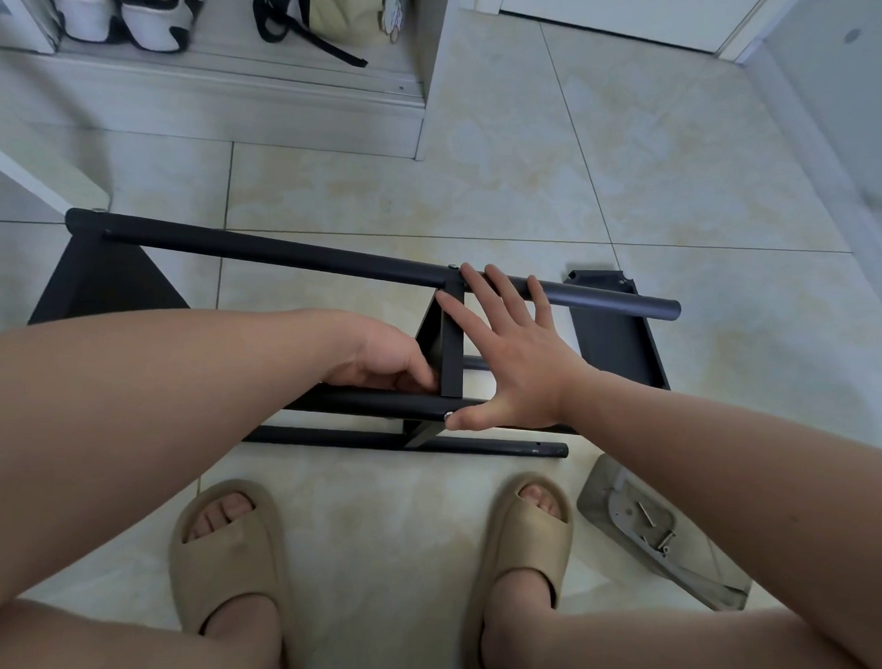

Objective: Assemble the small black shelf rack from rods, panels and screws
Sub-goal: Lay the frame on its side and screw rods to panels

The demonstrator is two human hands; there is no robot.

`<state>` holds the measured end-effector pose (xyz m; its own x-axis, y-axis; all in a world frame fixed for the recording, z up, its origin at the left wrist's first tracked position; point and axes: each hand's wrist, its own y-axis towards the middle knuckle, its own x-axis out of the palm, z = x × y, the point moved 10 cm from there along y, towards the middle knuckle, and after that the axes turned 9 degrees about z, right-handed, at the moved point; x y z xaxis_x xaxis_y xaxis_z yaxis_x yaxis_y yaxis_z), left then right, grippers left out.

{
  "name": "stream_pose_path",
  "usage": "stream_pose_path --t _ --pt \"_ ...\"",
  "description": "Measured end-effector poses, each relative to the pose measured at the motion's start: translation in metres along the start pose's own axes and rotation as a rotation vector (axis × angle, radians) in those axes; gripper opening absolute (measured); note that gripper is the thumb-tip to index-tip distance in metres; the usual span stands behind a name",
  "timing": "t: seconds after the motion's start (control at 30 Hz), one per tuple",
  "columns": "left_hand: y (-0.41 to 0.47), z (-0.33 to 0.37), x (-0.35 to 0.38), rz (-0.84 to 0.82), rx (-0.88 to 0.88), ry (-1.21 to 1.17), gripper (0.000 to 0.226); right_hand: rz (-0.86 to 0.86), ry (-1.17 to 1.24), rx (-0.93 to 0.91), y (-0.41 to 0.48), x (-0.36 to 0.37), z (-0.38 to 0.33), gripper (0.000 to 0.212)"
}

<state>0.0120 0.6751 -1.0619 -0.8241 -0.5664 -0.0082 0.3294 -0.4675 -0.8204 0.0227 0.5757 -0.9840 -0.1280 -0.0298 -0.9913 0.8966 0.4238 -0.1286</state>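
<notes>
Though only part-built, looks stiff enough to be steadied with a flat palm rather than clamped hard. At far left, black end panel [102,284] joined to the far rod [280,255], part of the small black shelf rack [453,290] lying on its side on the tiled floor [536,186], just ahead of beige slippers [227,547]. Next along, left hand [382,362] curled in at the lower left edge of the middle panel [451,350], apparently pinching it just above the near rod [365,404]; fingertips hidden. Below, a third rod [323,437] down on the floor, meeting the panel's lower corner as far as can be told. Right of the panel, right hand [521,360] spread wide and flat, holding nothing, fingers laid over the far rod, thumb tip touching the near rod beside a silver screw [447,414]. Further right, a loose panel [615,337] flat on the floor and a clear hardware bag [657,536] near the right slipper. Judged light, hollow and rigid, with a smooth painted finish likely to slip and round rods apt to roll; likely to wobble out of square until fully screwed. Best held on a rod close beside a screwed joint, not by a thin panel edge; small screws easily dropped.
</notes>
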Motion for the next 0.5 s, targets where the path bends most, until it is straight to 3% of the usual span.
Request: stream_pose_path --t 0.2,0.5 --pt "0.0042 0.0026 -0.0061 0.109 0.037 0.038 0.006 0.004 0.0 -0.003 -0.0002 -0.0003 -0.0003 0.127" --pt "-0.0007 0.0008 0.0027 -0.047 0.014 -0.029 0.023 0.004 -0.001 -0.001 0.0003 -0.0004 0.0003 0.128"
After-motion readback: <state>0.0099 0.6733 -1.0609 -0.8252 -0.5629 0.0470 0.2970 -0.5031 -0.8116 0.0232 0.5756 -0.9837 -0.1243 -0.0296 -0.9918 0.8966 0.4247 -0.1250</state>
